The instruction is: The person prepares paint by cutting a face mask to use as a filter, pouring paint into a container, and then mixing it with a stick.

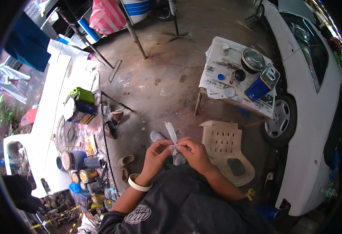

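Note:
A thin whitish strip [171, 132], of paper, cloth or plastic, is pinched between my two hands in front of my chest. Its loose end sticks up and away from me. My left hand [158, 153] grips it from the left with thumb and fingertips. From the other side my right hand [193, 152] pinches it at nearly the same spot, so the fingertips almost meet. Around my left wrist hangs a cream ring [140, 188] that looks like a roll of masking tape. The lower part of the strip is mostly hidden by my fingers.
A newspaper-covered table [214, 70] at the far right bears cans and a round container. A beige plastic chair [221, 136] stands right of my hands, beside a white car [303, 78]. Paint cans [73, 160] crowd the left bench; sandals [125, 160] lie on the floor.

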A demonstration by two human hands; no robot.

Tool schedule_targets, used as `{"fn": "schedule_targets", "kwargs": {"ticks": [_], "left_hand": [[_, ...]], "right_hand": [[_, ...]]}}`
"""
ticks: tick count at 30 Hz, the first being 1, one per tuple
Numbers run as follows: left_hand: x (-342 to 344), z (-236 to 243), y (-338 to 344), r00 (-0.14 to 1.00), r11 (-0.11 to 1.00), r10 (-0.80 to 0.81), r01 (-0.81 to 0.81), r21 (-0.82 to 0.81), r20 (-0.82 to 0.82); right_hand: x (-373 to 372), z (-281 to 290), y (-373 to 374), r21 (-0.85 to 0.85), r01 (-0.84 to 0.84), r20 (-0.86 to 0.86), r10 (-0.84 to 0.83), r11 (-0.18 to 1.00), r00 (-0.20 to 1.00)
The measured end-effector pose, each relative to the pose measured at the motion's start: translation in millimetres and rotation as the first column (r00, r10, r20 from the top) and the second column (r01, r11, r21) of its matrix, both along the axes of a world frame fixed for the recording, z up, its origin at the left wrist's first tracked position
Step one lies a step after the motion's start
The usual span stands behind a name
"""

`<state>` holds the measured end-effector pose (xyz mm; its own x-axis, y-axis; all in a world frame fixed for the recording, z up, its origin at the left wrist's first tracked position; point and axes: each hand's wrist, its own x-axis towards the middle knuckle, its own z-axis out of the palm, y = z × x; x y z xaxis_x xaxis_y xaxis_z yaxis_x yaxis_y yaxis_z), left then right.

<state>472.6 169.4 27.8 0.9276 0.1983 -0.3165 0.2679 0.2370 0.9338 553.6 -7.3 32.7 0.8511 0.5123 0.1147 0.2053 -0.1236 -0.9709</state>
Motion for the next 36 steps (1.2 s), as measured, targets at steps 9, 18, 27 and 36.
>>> {"fn": "schedule_targets", "kwargs": {"ticks": [9,18,27,36], "left_hand": [[94,-26,41,0.992,0.915,0.125,-0.129,-0.383,-0.036],[217,-20,119,0.986,0.868,0.12,-0.046,-0.494,0.119],[276,-9,149,0.989,0.856,0.15,-0.123,-0.503,0.015],[312,30,159,0.925,0.832,0.346,-0.225,-0.508,0.156]], "right_hand": [[67,-16,10,0.058,0.192,-0.231,-0.174,0.98,0.957],[164,-33,37,-0.204,0.009,-0.093,-0.029,0.979,0.995],[221,13,122,-0.21,0.15,0.423,-0.048,0.966,0.905],[261,-15,152,0.24,0.272,-0.548,-0.101,0.932,0.83]]}}
